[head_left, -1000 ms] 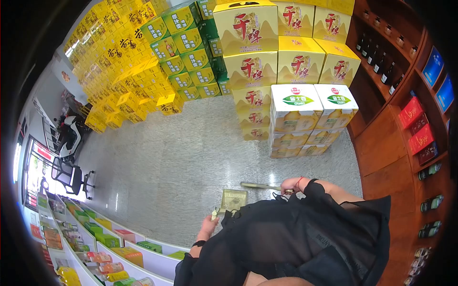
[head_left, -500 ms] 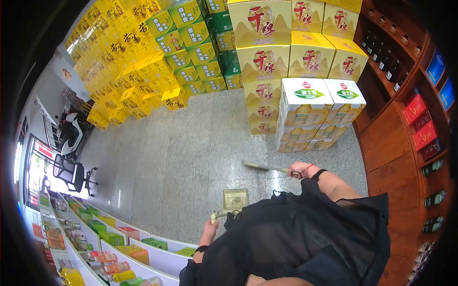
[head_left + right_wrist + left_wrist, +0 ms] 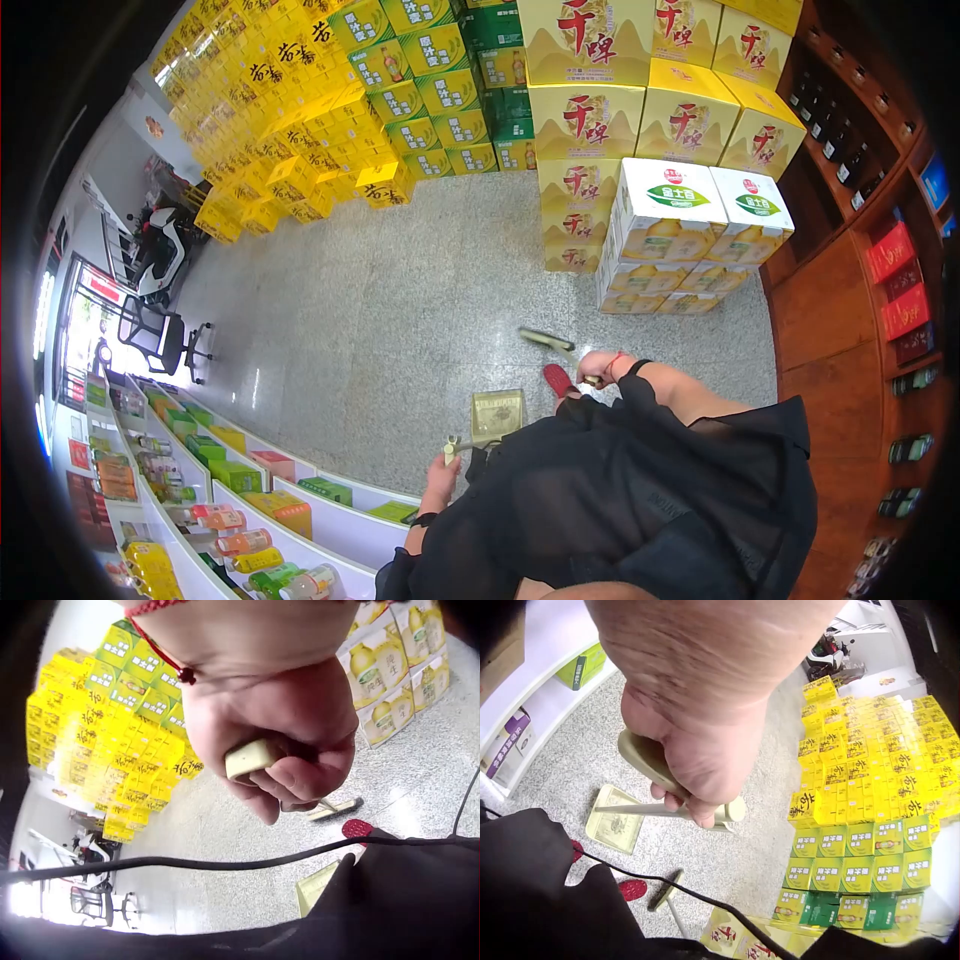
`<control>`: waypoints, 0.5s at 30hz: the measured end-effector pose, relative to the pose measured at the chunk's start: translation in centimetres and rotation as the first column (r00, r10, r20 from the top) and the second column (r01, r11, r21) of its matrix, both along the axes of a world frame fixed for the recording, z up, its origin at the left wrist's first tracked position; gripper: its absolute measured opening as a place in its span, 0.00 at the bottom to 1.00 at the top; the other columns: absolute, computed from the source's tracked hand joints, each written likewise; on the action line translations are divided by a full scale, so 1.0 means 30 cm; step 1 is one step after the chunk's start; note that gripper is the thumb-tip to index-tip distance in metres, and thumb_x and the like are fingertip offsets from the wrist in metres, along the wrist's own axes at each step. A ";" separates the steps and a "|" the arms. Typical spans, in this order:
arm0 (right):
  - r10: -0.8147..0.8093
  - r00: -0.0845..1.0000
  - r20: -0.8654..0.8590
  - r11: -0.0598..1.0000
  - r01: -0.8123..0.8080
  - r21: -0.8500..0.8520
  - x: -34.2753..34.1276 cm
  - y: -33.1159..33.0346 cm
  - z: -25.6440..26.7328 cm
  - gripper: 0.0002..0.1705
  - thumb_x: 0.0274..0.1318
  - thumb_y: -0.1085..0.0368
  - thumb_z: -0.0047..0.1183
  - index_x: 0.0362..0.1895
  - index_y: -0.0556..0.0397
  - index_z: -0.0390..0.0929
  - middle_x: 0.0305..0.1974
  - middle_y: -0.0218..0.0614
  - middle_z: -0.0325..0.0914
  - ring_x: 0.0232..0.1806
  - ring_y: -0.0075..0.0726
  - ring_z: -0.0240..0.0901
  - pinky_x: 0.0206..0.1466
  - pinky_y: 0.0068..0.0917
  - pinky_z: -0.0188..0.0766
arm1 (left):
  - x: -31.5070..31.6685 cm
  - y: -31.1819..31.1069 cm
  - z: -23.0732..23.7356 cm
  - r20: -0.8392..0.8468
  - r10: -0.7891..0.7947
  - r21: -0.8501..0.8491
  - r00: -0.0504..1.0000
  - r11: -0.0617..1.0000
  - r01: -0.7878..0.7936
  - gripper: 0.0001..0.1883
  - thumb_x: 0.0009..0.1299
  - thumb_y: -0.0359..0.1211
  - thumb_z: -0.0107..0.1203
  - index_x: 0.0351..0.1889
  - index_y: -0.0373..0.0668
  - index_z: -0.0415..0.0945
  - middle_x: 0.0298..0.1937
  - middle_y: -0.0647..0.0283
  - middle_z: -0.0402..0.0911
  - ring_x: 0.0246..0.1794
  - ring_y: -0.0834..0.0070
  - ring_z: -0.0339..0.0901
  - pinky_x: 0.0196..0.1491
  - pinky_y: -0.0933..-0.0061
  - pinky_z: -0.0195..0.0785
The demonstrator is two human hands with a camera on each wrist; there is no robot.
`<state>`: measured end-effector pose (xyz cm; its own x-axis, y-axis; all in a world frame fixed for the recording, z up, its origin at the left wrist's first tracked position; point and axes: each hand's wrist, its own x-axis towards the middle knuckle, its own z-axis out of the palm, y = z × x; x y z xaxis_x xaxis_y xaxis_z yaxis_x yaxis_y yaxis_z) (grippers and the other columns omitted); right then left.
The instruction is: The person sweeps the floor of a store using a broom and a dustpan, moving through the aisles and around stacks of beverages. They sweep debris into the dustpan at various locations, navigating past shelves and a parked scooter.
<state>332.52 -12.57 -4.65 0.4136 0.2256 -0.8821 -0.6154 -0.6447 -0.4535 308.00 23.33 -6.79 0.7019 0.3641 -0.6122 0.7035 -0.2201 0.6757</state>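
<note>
My left hand (image 3: 438,480) grips the pale handle of a long-handled dustpan (image 3: 497,412), whose pan lies on the floor in front of me. In the left wrist view the fingers curl round the handle's grip, and the dustpan (image 3: 616,832) is seen below. My right hand (image 3: 603,368) holds a broom (image 3: 547,340) by its handle, with the broom head low over the floor, forward and right of the pan. The handle's pale end pokes out of the right fist in the right wrist view, the broom head (image 3: 334,810) beyond it.
A red shoe (image 3: 558,379) shows between broom and dustpan. White-topped cartons (image 3: 675,205) stand ahead on the right, before stacked beer boxes (image 3: 590,125). Shelves with drinks (image 3: 245,541) run along the left, a wooden cabinet (image 3: 830,330) along the right. An office chair (image 3: 160,335) stands far left.
The broom head has moved forward, away from the dustpan, and turned at an angle. A red shoe has come into view. The dustpan stays almost in place while the head view shifts slightly.
</note>
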 end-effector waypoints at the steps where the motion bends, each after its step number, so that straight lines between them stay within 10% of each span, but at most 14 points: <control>1: 0.009 1.000 0.001 1.000 -0.009 -0.004 0.007 0.003 -0.010 0.06 0.40 0.71 0.55 0.19 0.54 0.70 0.14 0.31 0.64 0.12 0.26 0.59 0.12 0.25 0.57 | 0.009 -0.002 -0.009 0.001 0.009 -0.004 1.000 1.000 -0.009 0.10 0.61 0.33 0.54 0.37 0.37 0.72 0.25 0.66 0.73 0.24 0.79 0.68 0.29 0.76 0.62; 5: 0.196 0.978 -0.066 0.980 -0.193 0.047 0.084 0.046 -0.019 0.05 0.39 0.72 0.53 0.24 0.53 0.71 0.13 0.26 0.59 0.11 0.22 0.55 0.11 0.22 0.50 | 0.062 -0.007 -0.011 0.069 0.078 -0.072 0.995 0.995 -0.073 0.12 0.61 0.35 0.54 0.37 0.37 0.72 0.25 0.66 0.73 0.24 0.79 0.69 0.30 0.76 0.63; 15: 0.060 0.986 -0.158 0.963 -0.015 0.269 0.528 0.078 0.130 0.32 0.39 0.73 0.52 0.55 0.53 0.64 0.16 0.29 0.64 0.10 0.18 0.53 0.10 0.17 0.46 | 0.303 0.052 0.013 0.013 0.131 0.002 0.991 0.991 -0.131 0.12 0.62 0.37 0.53 0.37 0.38 0.72 0.25 0.66 0.72 0.25 0.79 0.67 0.29 0.76 0.61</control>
<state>348.36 -10.22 -0.74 0.2562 0.4739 -0.8425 -0.6730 -0.5382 -0.5074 317.07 24.90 -6.40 0.6557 0.4553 -0.6024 0.7180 -0.1291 0.6840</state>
